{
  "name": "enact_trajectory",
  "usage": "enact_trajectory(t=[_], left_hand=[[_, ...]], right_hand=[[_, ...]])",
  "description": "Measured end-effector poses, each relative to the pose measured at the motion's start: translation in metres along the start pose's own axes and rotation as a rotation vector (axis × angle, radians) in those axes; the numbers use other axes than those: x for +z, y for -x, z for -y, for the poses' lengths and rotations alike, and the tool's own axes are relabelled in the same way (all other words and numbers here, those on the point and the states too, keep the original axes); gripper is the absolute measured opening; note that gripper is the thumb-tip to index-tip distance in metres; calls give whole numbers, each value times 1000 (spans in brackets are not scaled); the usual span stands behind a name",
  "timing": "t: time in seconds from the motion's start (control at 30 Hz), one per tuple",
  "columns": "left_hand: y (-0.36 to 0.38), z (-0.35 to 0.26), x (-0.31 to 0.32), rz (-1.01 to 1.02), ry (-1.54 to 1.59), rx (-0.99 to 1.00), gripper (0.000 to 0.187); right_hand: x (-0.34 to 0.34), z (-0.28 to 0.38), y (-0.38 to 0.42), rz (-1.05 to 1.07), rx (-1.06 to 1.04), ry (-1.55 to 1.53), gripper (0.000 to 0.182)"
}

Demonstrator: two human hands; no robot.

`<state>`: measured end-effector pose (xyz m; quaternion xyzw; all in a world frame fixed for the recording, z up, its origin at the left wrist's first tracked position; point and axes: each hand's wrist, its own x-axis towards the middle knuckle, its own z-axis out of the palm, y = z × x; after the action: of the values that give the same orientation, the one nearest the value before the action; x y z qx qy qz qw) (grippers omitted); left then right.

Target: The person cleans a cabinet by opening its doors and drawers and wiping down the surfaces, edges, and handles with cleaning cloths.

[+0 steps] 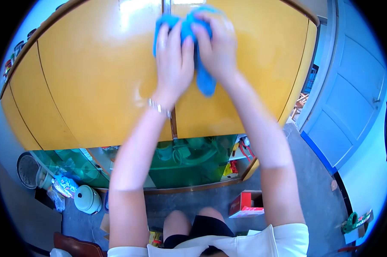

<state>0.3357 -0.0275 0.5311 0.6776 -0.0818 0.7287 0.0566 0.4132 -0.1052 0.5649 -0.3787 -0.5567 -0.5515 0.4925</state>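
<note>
A bright blue cloth (pixel 206 81) is bunched up against the yellow cabinet doors (pixel 107 77), with one end hanging down. My left hand (pixel 173 64) has its fingers bent over the left part of the cloth. On the right part, my right hand (pixel 219 49) grips the cloth, a little blurred. Both arms reach upward, and a metal bracelet (pixel 160 108) circles my left wrist. The seam between the two doors runs down behind my hands. What lies under the cloth is hidden.
Below the doors are green glass panels (pixel 180 165) with items behind them. A red box (pixel 245 204) and a pale lidded pot (pixel 87 199) stand on the floor. To the right is a blue door (pixel 347 85). A brown chair (pixel 75 246) is at lower left.
</note>
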Motion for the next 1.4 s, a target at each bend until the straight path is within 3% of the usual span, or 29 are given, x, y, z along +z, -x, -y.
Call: enact_trajectory(t=[0.03,0.17,0.2,0.3,0.33,0.43,0.5,0.77,0.93,1.0,1.03,1.1,1.2,1.27,1.4], left_hand=[[-30,11,4,19,-2,75,37],[-101,45,30,97,-162,-10,38],[-106,47,33,114,-182,-50,41],[-81,53,42,35,-288,151,36],[-66,51,41,106,-324,48,41],[0,59,46,41,-420,182,36],[54,56,44,101,-450,96,40],[265,22,27,349,-481,-154,39],[369,13,15,507,-271,-226,30],[393,2,10,666,-207,-412,29],[392,-8,9,749,-164,-500,29],[368,-44,10,637,12,-521,28],[300,-70,29,513,71,-405,28],[248,-70,50,422,-3,-273,29],[79,-44,123,201,-159,78,27]], right_hand=[[8,-15,-30,-15,-108,41,21],[38,-50,-88,109,-25,180,31],[40,-50,-93,121,-25,188,31],[38,-50,-67,170,-39,182,29],[42,-56,-49,187,-29,227,32],[49,-58,18,49,-123,263,23],[41,-41,70,204,2,313,29],[2,11,271,405,126,189,37],[-19,33,380,524,267,40,32],[-37,40,406,532,324,-69,30],[-50,50,409,567,447,-103,28],[-72,53,403,609,678,-140,22],[-99,45,319,249,486,-122,18],[-106,14,256,194,385,36,22],[-91,-86,118,-32,159,274,12]])
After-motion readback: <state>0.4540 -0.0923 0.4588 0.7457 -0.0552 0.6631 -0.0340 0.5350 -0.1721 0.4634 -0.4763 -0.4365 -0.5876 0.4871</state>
